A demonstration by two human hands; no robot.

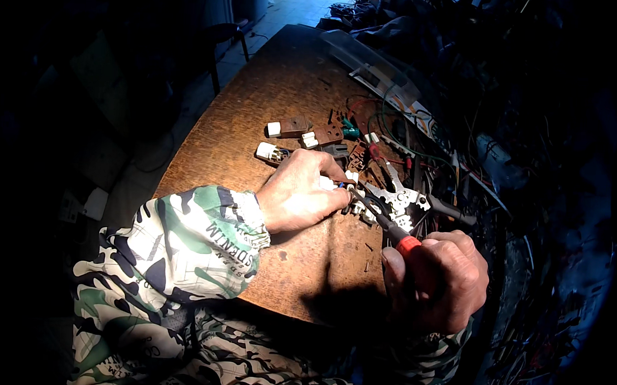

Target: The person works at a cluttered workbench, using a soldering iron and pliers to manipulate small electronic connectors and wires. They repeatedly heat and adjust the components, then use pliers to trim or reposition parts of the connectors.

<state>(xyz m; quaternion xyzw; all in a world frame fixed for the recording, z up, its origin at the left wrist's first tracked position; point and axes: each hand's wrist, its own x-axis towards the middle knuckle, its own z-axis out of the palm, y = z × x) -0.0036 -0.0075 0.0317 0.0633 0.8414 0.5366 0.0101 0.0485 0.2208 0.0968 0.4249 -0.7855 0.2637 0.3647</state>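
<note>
My left hand (301, 192) reaches over the wooden table (228, 141), thumb and forefinger pinched on a small white connector part (327, 184) with a bit of blue beside it. Fingers of my right hand (449, 278) wrap round a red-handled tool (408, 244). Its dark front end points up and left, to the thumb and forefinger of my left hand. Whether its tip touches the part is too small to tell. Several small pale pieces (368, 214) lie beneath the tool. Just beyond it rests a silver wire stripper (403, 196).
Past my left hand lie a brown connector (295, 126) with a white end, another brown piece (329, 133), and a white plug (266, 151) with metal pins. Loose green wires (377, 116) and a clear plastic tray (369, 61) line the right edge. A dark chair (222, 37) stands behind.
</note>
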